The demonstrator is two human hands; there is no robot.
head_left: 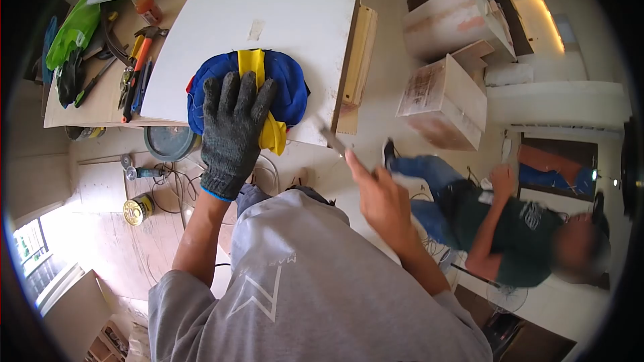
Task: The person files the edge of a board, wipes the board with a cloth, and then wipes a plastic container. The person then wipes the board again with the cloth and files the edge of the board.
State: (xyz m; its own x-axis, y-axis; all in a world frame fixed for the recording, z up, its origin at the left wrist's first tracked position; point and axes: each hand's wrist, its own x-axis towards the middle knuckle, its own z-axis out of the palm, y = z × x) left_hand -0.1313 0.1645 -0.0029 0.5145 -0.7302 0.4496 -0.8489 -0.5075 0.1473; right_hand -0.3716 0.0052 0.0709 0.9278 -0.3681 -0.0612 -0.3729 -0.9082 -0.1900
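My left hand (235, 121), in a dark grey knitted glove, lies flat with its fingers spread on a bundle of blue cloth (288, 87) with yellow strips. The bundle rests on the front part of a white panel (288, 20). To the right, my bare right hand (382, 194) is closed around a thin, flat greyish tool (333, 141). The tool's tip is blurred and close to the panel's front right corner. What kind of tool it is I cannot tell.
A hammer (144, 43), a bottle (144, 4) and green gloves (72, 30) lie left on the wooden table (67, 117). Another person (510, 228) is at the right, near a box-like block (446, 102). A yellow can (137, 210) and cables are on the floor.
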